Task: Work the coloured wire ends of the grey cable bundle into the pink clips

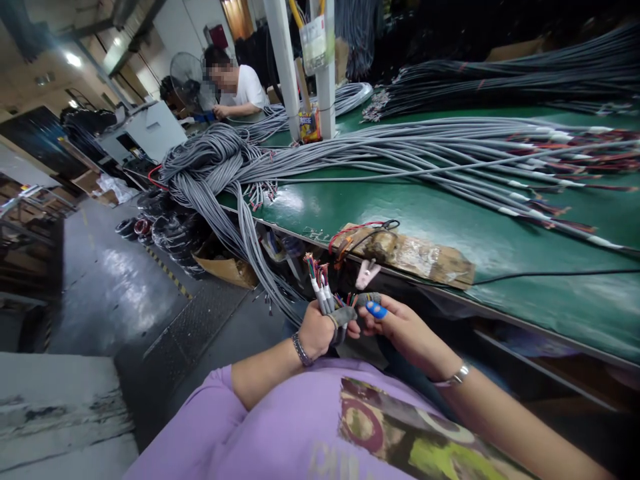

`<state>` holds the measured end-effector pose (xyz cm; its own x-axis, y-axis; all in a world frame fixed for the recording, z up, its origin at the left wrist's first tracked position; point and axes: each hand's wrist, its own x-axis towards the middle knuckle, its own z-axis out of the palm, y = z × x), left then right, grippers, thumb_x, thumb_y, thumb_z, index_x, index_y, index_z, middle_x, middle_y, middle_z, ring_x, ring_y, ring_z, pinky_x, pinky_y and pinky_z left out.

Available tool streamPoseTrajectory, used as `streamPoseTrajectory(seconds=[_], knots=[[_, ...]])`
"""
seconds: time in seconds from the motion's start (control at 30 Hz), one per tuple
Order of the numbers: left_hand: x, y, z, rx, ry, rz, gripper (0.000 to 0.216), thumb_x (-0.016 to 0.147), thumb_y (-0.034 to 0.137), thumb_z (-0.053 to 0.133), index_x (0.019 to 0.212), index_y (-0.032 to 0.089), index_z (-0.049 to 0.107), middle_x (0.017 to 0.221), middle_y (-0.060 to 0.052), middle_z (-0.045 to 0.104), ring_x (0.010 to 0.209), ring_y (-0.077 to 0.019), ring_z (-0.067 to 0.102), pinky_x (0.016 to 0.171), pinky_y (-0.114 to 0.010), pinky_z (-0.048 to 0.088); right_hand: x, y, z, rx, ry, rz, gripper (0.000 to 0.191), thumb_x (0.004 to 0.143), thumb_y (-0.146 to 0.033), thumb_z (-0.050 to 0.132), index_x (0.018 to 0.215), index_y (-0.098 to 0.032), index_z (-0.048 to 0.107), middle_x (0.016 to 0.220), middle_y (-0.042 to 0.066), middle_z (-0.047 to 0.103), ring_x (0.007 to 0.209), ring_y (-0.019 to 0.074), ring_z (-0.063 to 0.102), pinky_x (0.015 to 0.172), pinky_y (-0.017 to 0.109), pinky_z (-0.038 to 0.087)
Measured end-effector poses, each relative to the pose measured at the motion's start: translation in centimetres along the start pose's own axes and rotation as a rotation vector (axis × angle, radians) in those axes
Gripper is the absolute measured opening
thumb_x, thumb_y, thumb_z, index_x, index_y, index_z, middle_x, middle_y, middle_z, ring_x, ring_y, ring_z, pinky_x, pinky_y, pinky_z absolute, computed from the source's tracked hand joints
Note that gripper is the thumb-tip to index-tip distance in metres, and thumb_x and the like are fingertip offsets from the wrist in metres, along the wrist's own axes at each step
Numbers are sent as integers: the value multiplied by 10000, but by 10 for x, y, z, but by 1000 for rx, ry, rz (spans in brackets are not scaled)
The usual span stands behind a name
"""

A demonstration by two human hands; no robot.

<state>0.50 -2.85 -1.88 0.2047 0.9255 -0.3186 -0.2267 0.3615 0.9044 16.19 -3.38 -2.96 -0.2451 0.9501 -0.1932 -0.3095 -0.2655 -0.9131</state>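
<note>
My left hand [319, 331] is closed around a bundle of grey cables [323, 298], with its thumb in a grey finger cover. White-wrapped ends stick up above the fist, and thin coloured wires [313, 264] fan out of them. Close beside it, my right hand [387, 319] pinches at the wires of one cable end [349, 300]. A blue cover sits on its thumb and a grey one on a finger. The exact spot where the right fingertips meet the wires is partly hidden.
Long grey cables [320, 157] lie across the green table [310, 207] and droop over its edge. A taped wooden block [420, 257] with a clip [368, 274] sits at the near edge. Behind, a person [243, 90] works by a fan [187, 77]. Black coils [173, 227] rest on the floor.
</note>
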Motion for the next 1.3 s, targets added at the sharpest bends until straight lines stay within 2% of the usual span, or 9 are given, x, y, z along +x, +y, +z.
streamPoseTrajectory(seconds=[0.1,0.2,0.43,0.57,0.77,0.87,1.1,1.2,1.3], knots=[[0,0,2,-8,9,10,498,545,555,802,580,110,580,479,-42,588,437,-145,575,533,-311,536,-3,0,8,10,-70,0,323,784,-476,697,890,-179,627,648,6,599,594,135,547,587,282,437],[0,-2,2,8,2,9,497,557,560,794,598,111,585,481,-39,587,442,-145,578,536,-305,535,-3,-6,17,-25,-66,-44,295,807,-468,672,838,-182,605,607,6,610,555,136,543,548,273,395],[0,-1,0,105,-94,-59,488,530,540,804,650,111,605,502,-47,607,445,-159,586,506,-299,522,1,-19,24,-120,-41,-51,331,699,-493,745,670,-209,578,475,-16,577,427,137,520,468,278,410],[2,-3,0,49,-22,8,459,581,528,785,634,110,603,509,-49,607,453,-159,592,510,-293,517,7,-21,30,-124,14,-59,322,724,-475,723,695,-218,531,450,-35,541,400,128,497,422,260,386],[5,-9,2,-87,80,102,437,620,508,775,588,117,582,501,-44,599,499,-170,617,553,-306,536,13,-10,44,199,125,13,375,681,-405,768,634,-213,450,449,-80,432,401,82,434,407,225,369],[6,-9,1,-79,44,78,428,625,501,772,603,116,587,505,-41,598,489,-161,608,538,-295,527,13,-4,44,295,160,46,376,658,-374,780,618,-211,443,442,-95,394,378,75,416,375,214,357],[0,-5,1,71,-41,-40,477,558,536,789,653,105,609,482,-37,583,418,-145,558,467,-284,494,12,6,42,132,174,57,273,677,-367,740,675,-217,513,359,-73,460,280,120,432,298,235,343],[-3,-6,1,71,-39,-33,476,553,537,791,624,103,609,495,-49,598,424,-143,562,482,-292,506,17,5,36,219,263,79,285,678,-353,735,636,-218,488,385,-87,427,287,97,408,299,222,327],[-5,-7,0,66,-36,-18,466,574,523,790,569,99,598,495,-62,604,417,-136,559,473,-275,493,21,3,23,300,388,56,289,628,-280,787,615,-191,512,486,-73,481,389,51,424,368,177,363]])
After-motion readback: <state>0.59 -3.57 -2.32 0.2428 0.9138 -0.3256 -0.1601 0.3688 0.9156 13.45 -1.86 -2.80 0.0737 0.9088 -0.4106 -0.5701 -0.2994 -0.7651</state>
